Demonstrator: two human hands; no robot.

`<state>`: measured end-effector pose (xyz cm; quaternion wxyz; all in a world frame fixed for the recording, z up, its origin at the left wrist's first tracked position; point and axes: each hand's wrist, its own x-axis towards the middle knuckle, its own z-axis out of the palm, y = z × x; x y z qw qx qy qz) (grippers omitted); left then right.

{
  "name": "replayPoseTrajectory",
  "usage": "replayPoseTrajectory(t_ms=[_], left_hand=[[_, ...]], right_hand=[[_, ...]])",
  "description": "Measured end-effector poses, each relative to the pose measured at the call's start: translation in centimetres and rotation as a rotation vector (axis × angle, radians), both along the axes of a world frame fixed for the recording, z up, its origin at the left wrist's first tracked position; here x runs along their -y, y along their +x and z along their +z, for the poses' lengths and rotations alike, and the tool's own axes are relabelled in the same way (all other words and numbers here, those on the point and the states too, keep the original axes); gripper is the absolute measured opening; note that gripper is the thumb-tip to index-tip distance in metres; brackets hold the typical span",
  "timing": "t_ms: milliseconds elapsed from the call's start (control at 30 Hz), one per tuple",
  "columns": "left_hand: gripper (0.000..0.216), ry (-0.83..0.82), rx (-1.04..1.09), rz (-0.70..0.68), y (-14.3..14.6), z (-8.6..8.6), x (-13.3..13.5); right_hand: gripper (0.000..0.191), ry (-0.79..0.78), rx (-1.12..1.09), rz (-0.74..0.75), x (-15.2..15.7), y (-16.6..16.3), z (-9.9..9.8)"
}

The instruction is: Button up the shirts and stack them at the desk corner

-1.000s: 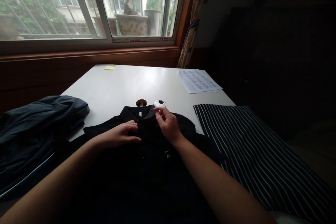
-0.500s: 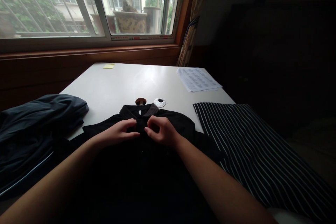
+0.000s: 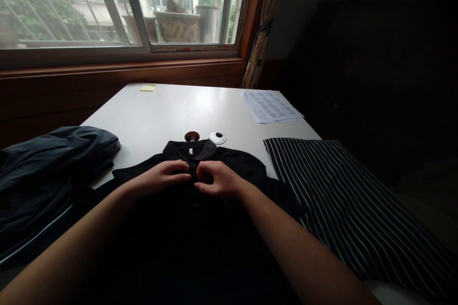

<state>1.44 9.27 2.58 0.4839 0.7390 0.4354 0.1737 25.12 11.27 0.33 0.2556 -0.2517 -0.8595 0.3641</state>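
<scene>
A black collared shirt [image 3: 243,158] lies spread front side up, its collar toward the window and a small white label inside the neck. My left hand [image 3: 161,175] is at the left side of the front opening, just below the collar, thumb and fingers curled closed on the cloth. Facing it, my right hand [image 3: 220,178] pinches the other side of the opening, fingers bent round toward the thumb. The fingertips of both hands nearly meet. Dark cloth hides exactly what lies between them, and the lower shirt is lost in shadow.
The white table [image 3: 161,109] holds a dark crumpled garment [image 3: 57,162] at left and a striped black cloth [image 3: 332,186] at right. Printed papers [image 3: 270,106] and a yellow note [image 3: 148,87] lie farther back. Beyond the collar are a round hole [image 3: 192,136] and a white ring-shaped cover [image 3: 217,138].
My right hand has dropped slightly and moved a little left, its fingers flatter. My left fingers have edged right, toward the front opening. The shirt stays in place.
</scene>
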Motion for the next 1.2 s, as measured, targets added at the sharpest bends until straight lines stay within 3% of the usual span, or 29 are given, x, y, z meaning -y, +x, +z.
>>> replayPoseTrajectory(t_ms=[767, 1000, 1200], left_hand=[[0.032, -0.121, 0.149, 0.093, 0.1, 0.1, 0.1], [0.039, 0.012, -0.067, -0.006, 0.4, 0.1, 0.6], [0.040, 0.014, -0.100, 0.000, 0.7, -0.2, 0.8]], right_hand=[[0.015, 0.067, -0.016, -0.019, -0.2, 0.1, -0.4], [0.016, 0.122, 0.033, -0.054, -0.7, 0.0, -1.0], [0.014, 0.129, 0.044, -0.099, -0.8, 0.1, -1.2]])
